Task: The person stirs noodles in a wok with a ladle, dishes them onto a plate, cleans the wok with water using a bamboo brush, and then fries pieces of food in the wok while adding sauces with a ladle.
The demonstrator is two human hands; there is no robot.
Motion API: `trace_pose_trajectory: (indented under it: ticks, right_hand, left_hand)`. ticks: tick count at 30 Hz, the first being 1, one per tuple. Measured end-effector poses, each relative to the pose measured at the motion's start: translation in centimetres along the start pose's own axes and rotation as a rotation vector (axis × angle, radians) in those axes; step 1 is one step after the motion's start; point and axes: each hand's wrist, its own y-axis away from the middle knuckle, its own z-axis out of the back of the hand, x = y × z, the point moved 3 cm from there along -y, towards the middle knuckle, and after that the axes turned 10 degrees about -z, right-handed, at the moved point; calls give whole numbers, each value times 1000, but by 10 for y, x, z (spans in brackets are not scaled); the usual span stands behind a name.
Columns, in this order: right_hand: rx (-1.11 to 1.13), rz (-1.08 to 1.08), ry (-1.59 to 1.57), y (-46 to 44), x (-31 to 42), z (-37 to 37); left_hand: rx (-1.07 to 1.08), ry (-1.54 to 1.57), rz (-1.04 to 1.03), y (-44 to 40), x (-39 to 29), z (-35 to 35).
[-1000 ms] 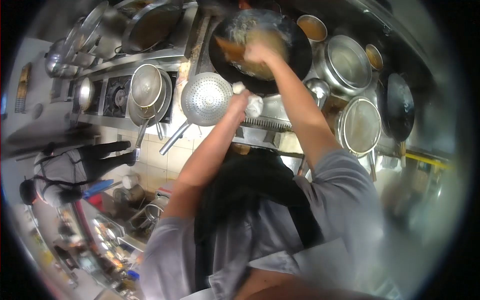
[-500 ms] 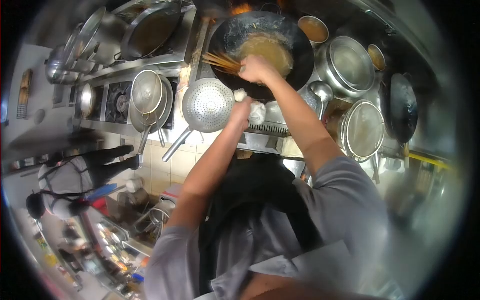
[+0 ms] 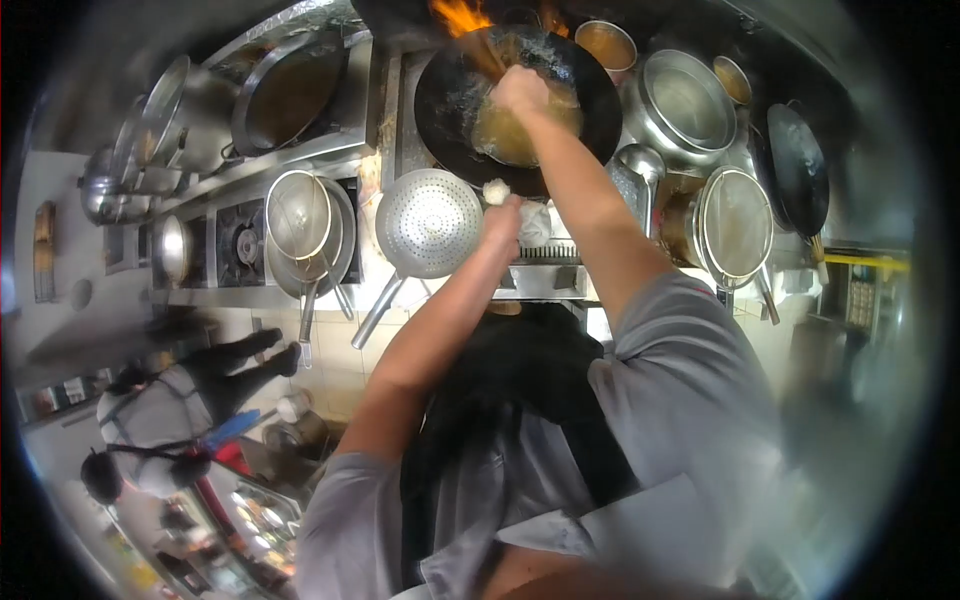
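My right hand (image 3: 520, 90) is closed round a bamboo wok brush (image 3: 487, 57) over the far part of a large black wok (image 3: 438, 115). Cloudy brownish liquid (image 3: 503, 138) lies in the wok, with wet streaks on its wall. At the wok's near rim, my left hand (image 3: 504, 217) is closed on a bunched white cloth (image 3: 535, 221); part of the cloth sticks out above the fist. Whether the fingers also grip the wok's rim or handle is hidden. Just left of this hand lies a perforated strainer (image 3: 428, 222), its handle pointing toward me.
Flames (image 3: 461, 14) rise behind the wok. To the right stand a steel pot (image 3: 690, 100), a ladle (image 3: 640, 160), a mesh strainer (image 3: 737, 222) and another wok (image 3: 797, 165). More strainers (image 3: 298, 213) rest on the left stove. A co-worker (image 3: 160, 400) is at the far left.
My right hand has swept the brush from the wok's left side up to its far side. The flames behind look larger. The left hand stays at the near rim; the view has shifted slightly.
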Motion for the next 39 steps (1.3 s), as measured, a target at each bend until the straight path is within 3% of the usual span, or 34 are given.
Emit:
trace_pose_trajectory:
  ticks: [3,6,8,12,15,18,22,25,28,30,34,36,38,39]
  right_hand:
    - [-97,-29,-36,10,8,-18]
    - [-41,213,240,72,6,-42]
    - [-76,186,213,53,9,-32]
    - [-146,-19,-21,-6,11,-16]
    - [-138,-54,-21,29,18,-39]
    - [-53,165,253,68,16,-48]
    - [-105,-48,10,-6,11,-13]
    - [-198,-131,-143,8,25,-35]
    - [-85,127,126,65,25,-54]
    - [-88,184,208,53,23,-44]
    - [-195,-35,-48,-11,21,-31]
    - [-256,-110,-174,-13,17,-43]
    - [-157,130,-325,0,14,-63]
    - [-70,202,-214,18,11,-62]
  left_hand:
    - [23,7,-18,11,-7,-1]
    - [61,-19,22,2,-8,0]
    - [125,82,-12,-25,26,0]
    - [143,78,1,8,-8,-3]
    - [128,106,-9,16,-15,-3]
    - [130,120,-4,23,-24,-4]
    - [152,121,35,4,1,-1]
    - [189,187,6,3,-1,-3]
    - [133,151,-53,22,-18,-3]
    - [60,97,-73,16,-25,-6]
    - [152,186,-20,16,-11,-5]
    - [136,253,-163,15,-10,-2]
    - [148,207,-67,21,-18,5]
    - [159,171,28,25,-24,6]
